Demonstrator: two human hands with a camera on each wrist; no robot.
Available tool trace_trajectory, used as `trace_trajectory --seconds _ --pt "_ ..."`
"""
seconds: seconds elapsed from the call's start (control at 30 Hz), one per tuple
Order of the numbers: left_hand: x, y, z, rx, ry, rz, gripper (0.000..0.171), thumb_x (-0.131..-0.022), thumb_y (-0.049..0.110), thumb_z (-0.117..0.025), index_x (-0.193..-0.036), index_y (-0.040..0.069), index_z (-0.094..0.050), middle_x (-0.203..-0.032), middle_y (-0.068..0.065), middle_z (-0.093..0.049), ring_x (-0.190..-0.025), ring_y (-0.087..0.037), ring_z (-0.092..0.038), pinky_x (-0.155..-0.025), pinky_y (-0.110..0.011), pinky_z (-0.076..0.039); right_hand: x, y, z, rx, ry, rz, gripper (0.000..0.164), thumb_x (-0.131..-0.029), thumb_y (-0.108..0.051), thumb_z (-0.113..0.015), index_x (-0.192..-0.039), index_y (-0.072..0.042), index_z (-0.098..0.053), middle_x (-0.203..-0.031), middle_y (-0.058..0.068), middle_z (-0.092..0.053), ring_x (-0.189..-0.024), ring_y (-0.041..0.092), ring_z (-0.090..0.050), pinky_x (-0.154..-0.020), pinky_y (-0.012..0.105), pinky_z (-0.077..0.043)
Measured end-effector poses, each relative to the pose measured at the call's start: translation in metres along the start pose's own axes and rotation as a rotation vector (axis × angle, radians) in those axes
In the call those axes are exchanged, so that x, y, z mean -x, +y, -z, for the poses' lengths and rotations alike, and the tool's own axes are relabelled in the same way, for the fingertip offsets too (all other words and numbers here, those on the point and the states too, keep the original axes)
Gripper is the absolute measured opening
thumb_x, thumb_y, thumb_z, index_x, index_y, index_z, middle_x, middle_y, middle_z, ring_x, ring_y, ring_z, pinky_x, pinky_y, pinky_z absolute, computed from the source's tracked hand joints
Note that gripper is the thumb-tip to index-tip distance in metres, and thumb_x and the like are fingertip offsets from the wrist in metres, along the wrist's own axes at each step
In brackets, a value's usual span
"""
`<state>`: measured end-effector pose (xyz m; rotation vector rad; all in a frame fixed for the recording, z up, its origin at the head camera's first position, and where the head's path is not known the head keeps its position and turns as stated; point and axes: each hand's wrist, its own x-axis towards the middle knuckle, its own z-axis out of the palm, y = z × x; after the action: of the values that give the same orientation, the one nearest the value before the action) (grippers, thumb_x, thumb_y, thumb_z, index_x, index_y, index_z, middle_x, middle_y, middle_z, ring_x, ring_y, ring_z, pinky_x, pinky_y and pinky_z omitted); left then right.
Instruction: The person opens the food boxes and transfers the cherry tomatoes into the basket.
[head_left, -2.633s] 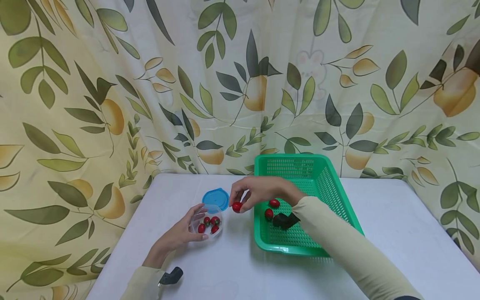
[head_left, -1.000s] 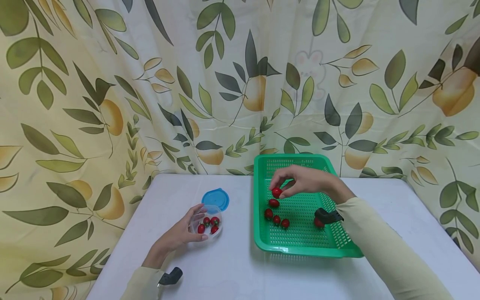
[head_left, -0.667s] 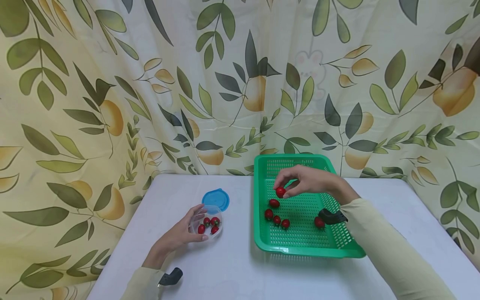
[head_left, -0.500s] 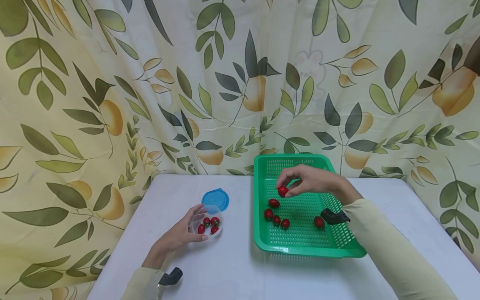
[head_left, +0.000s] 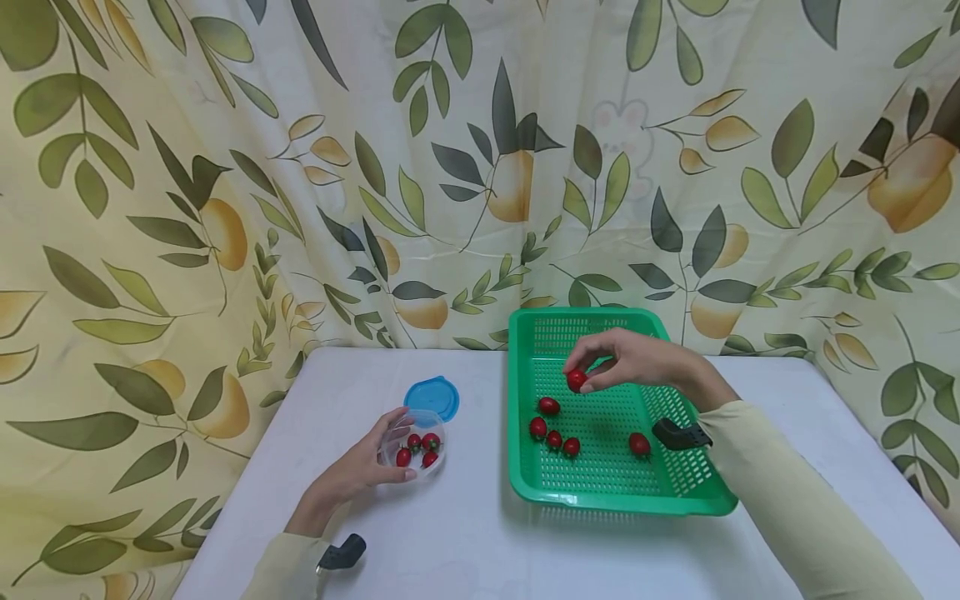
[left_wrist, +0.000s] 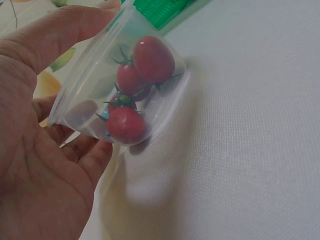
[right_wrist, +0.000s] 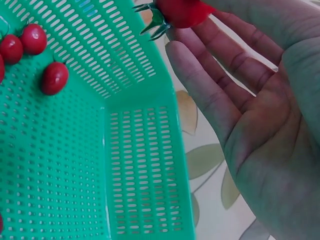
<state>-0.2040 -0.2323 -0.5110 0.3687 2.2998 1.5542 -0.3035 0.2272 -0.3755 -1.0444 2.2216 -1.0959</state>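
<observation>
My left hand [head_left: 367,462] grips a clear plastic tub [head_left: 390,454], tilted in the left wrist view, with the thumb on one side and fingers on the other. Several cherry tomatoes [left_wrist: 154,59] with green stems lie inside the tub. Over the back half of a green basket [head_left: 600,502], my right hand [head_left: 637,360] pinches a single cherry tomato [head_left: 576,381] between thumb and fingertips. In the right wrist view its green stem hangs out from the fingers. Several more cherry tomatoes [head_left: 549,406] lie on the basket floor, mostly toward the left.
A blue lid [head_left: 432,398] lies on the white tablecloth [head_left: 480,533] just behind the tub. The basket's slotted walls stand right of it. A patterned curtain [head_left: 450,167] hangs behind and to the left of the table.
My right hand has carried the cherry tomato from beside the blue lid to over the basket, then drifted slowly right. My left hand and the tub have stayed in place.
</observation>
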Motion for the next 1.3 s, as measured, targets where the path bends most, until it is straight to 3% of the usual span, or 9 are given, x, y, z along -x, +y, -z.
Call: trace_trajectory --seconds 0.47,0.77,0.93,1.1,1.3 --pt "0.001 -0.001 0.000 -0.004 0.000 -0.008 0.101 -0.085 0.017 -0.083 -0.161 0.016 -0.017 -0.163 -0.011 -0.033 -0.153 -0.039 -0.024 -0.116 -0.073 -0.014 -0.003 -0.005 -0.002 -0.021 0.005 -0.002 0.030 -0.094 -0.015 -0.074 -0.122 -0.008 -0.067 -0.120 0.010 -0.067 -0.112 0.031 -0.065 -0.095 0.030 -0.056" --pt "0.000 -0.001 -0.001 0.002 0.023 0.008 0.101 -0.083 0.020 -0.085 -0.161 0.022 -0.020 -0.163 -0.009 -0.034 -0.153 -0.037 -0.025 -0.117 -0.073 -0.014 -0.026 -0.013 -0.016 -0.036 -0.020 0.036 0.026 -0.094 -0.016 -0.074 -0.119 -0.011 -0.069 -0.118 0.009 -0.069 -0.111 0.030 -0.067 -0.093 0.033 -0.057" --pt "0.000 -0.001 0.000 -0.010 0.013 0.002 0.102 -0.084 0.022 -0.084 -0.161 0.019 -0.019 -0.163 -0.009 -0.033 -0.153 -0.036 -0.024 -0.117 -0.072 -0.014 -0.041 -0.019 -0.023 -0.027 -0.053 0.032 0.026 -0.095 -0.016 -0.073 -0.120 -0.013 -0.069 -0.119 0.006 -0.070 -0.113 0.031 -0.066 -0.093 0.034 -0.057" --pt "-0.001 -0.002 0.001 -0.015 0.000 -0.019 0.101 -0.085 0.022 -0.084 -0.161 0.015 -0.017 -0.164 -0.010 -0.033 -0.153 -0.038 -0.023 -0.117 -0.072 -0.015 -0.054 -0.028 -0.030 0.007 -0.076 0.014 0.033 -0.092 -0.022 -0.077 -0.122 -0.012 -0.069 -0.118 0.002 -0.071 -0.112 0.023 -0.066 -0.093 0.036 -0.057" --pt "-0.001 -0.004 0.001 -0.011 0.005 -0.019 0.101 -0.084 0.023 -0.084 -0.161 0.019 -0.018 -0.163 -0.009 -0.033 -0.153 -0.037 -0.024 -0.118 -0.070 -0.015 -0.072 -0.037 -0.039 0.001 -0.112 0.037 0.034 -0.091 -0.018 -0.078 -0.123 -0.011 -0.069 -0.118 0.002 -0.071 -0.112 0.027 -0.066 -0.096 0.041 -0.056"
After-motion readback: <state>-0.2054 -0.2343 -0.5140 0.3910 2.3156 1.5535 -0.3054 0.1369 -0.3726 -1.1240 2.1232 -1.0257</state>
